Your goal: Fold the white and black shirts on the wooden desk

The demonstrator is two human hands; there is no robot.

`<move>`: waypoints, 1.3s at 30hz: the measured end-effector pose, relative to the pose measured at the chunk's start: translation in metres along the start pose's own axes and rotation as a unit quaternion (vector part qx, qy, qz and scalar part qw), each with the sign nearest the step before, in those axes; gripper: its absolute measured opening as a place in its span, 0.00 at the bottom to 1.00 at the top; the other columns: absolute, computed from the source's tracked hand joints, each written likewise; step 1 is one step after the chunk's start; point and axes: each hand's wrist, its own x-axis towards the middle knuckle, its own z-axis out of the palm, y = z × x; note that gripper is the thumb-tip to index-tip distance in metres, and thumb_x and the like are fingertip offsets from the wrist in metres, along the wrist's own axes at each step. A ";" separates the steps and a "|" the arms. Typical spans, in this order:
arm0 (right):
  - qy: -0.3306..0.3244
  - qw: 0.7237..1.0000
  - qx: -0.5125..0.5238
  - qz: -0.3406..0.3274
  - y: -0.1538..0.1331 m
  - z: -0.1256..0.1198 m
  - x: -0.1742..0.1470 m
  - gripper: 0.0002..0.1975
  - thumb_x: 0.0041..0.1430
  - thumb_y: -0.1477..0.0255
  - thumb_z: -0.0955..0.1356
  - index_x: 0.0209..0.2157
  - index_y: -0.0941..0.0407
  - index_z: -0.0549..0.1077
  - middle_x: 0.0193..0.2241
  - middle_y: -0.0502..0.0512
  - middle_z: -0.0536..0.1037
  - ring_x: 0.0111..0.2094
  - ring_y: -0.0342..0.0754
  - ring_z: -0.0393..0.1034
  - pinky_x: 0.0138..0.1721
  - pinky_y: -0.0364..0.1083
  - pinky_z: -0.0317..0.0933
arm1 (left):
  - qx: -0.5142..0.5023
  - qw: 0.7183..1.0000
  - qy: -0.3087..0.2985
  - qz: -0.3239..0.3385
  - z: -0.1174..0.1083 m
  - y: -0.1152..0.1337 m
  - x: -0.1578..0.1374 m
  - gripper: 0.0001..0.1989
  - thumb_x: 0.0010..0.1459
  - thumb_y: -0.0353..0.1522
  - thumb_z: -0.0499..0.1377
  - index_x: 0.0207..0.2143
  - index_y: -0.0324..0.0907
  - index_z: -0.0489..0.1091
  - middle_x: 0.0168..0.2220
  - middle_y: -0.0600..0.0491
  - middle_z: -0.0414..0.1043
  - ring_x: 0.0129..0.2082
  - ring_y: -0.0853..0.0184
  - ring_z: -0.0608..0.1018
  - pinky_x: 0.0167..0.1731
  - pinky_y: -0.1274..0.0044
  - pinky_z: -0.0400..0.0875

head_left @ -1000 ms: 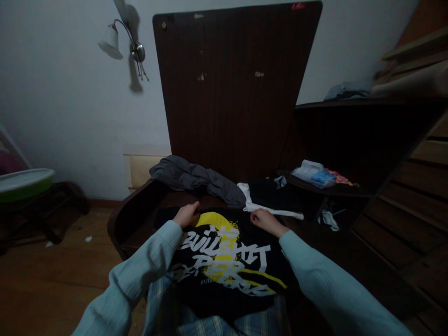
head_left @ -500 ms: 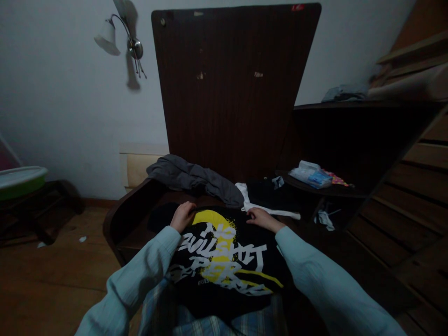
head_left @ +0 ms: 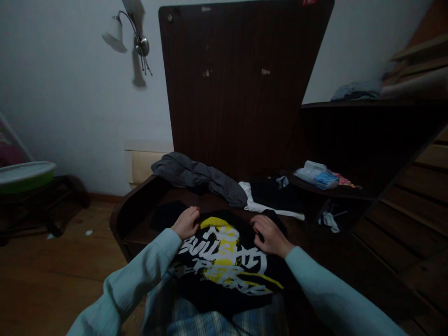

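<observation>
A black shirt (head_left: 224, 261) with white lettering and a yellow print lies spread over the plaid cloth (head_left: 196, 324) in front of me. At its upper left edge, my left hand (head_left: 187, 223) has its fingers closed on the fabric. My right hand (head_left: 272, 235) pinches the shirt at the upper right, its fingertips partly lost in the dark cloth. Between the hands the fabric sags a little, and the lettering is creased. Dark cloth shows beyond both hands; whether it all belongs to the shirt I cannot tell.
A grey garment (head_left: 199, 175) lies along the back of the dark wooden seat (head_left: 121, 219), beside a black-and-white garment (head_left: 269, 198). To the right, a shelf holds a blue-white packet (head_left: 317, 176). A green basin (head_left: 26, 179) rests on a stool at left.
The right hand has shifted down and gathered the shirt's upper right part, bunching the fabric. The left hand keeps its hold. The camera view has turned slightly left.
</observation>
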 end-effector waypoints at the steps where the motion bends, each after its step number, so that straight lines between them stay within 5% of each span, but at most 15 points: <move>1: -0.022 0.999 -0.006 -0.023 -0.006 0.001 -0.006 0.05 0.42 0.79 0.61 0.23 0.55 0.63 0.32 0.59 0.71 0.37 0.51 0.63 0.39 0.50 0.57 | 0.006 1.000 0.001 0.000 0.000 0.000 -0.001 0.07 0.40 0.25 0.49 0.26 0.42 0.58 0.35 0.48 0.64 0.37 0.62 0.66 0.41 0.70 0.62; 4: -0.092 0.995 -0.022 -0.027 -0.015 0.004 -0.019 0.08 0.50 0.75 0.59 0.21 0.55 0.64 0.23 0.56 0.70 0.29 0.48 0.64 0.32 0.47 0.57 | 0.018 1.000 0.010 -0.016 0.001 -0.001 -0.002 0.07 0.42 0.26 0.48 0.27 0.42 0.60 0.32 0.49 0.64 0.34 0.62 0.67 0.39 0.70 0.63; 8: -0.105 0.986 -0.009 0.128 -0.008 0.007 -0.019 0.15 0.59 0.69 0.54 0.27 0.55 0.68 0.20 0.52 0.70 0.23 0.45 0.65 0.27 0.43 0.55 | 0.002 0.997 0.047 -0.059 0.001 -0.003 -0.006 0.10 0.52 0.28 0.43 0.32 0.41 0.63 0.28 0.50 0.67 0.30 0.65 0.71 0.34 0.74 0.64; 12: -0.119 0.963 0.019 0.239 0.001 0.008 -0.012 0.18 0.53 0.63 0.63 0.45 0.54 0.64 0.16 0.46 0.68 0.20 0.46 0.66 0.23 0.42 0.54 | 0.005 0.991 0.066 -0.118 0.001 -0.005 -0.007 0.14 0.58 0.30 0.41 0.39 0.43 0.64 0.25 0.52 0.70 0.27 0.67 0.73 0.32 0.77 0.64; 16: -0.148 0.961 0.016 0.232 0.003 0.011 -0.008 0.10 0.51 0.64 0.64 0.36 0.52 0.69 0.17 0.47 0.69 0.21 0.45 0.66 0.23 0.41 0.53 | 0.010 0.986 0.035 -0.164 0.003 -0.008 -0.003 0.15 0.56 0.29 0.44 0.45 0.42 0.61 0.29 0.52 0.71 0.30 0.67 0.74 0.32 0.77 0.65; 23: -0.100 0.961 0.010 0.256 0.012 0.008 -0.016 0.03 0.52 0.70 0.61 0.31 0.53 0.63 0.18 0.46 0.69 0.21 0.43 0.65 0.23 0.40 0.51 | -0.024 0.999 -0.040 -0.006 0.006 -0.011 -0.002 0.12 0.55 0.38 0.51 0.37 0.40 0.67 0.41 0.48 0.68 0.42 0.63 0.70 0.44 0.73 0.63; 28: -0.048 0.945 -0.034 0.320 0.024 -0.005 -0.009 0.04 0.52 0.72 0.59 0.32 0.54 0.61 0.16 0.46 0.69 0.20 0.44 0.66 0.22 0.40 0.50 | -0.044 0.997 -0.068 0.017 -0.002 -0.015 -0.005 0.09 0.54 0.36 0.54 0.34 0.41 0.68 0.35 0.51 0.69 0.38 0.66 0.70 0.40 0.76 0.64; 33: 0.005 0.935 0.027 0.355 0.035 -0.019 0.034 0.07 0.55 0.74 0.57 0.37 0.56 0.58 0.18 0.46 0.72 0.18 0.42 0.66 0.22 0.39 0.54 | 0.045 0.993 0.059 -0.097 -0.024 -0.015 0.025 0.11 0.58 0.35 0.49 0.33 0.41 0.69 0.33 0.51 0.69 0.35 0.66 0.70 0.35 0.76 0.63; 39: -0.017 0.919 -0.072 0.388 0.026 -0.008 0.081 0.14 0.56 0.74 0.58 0.44 0.63 0.59 0.33 0.64 0.75 0.35 0.51 0.71 0.35 0.45 0.59 | 0.194 0.942 0.144 -0.233 -0.026 -0.013 0.069 0.11 0.56 0.27 0.47 0.33 0.38 0.69 0.37 0.44 0.65 0.39 0.59 0.68 0.36 0.72 0.62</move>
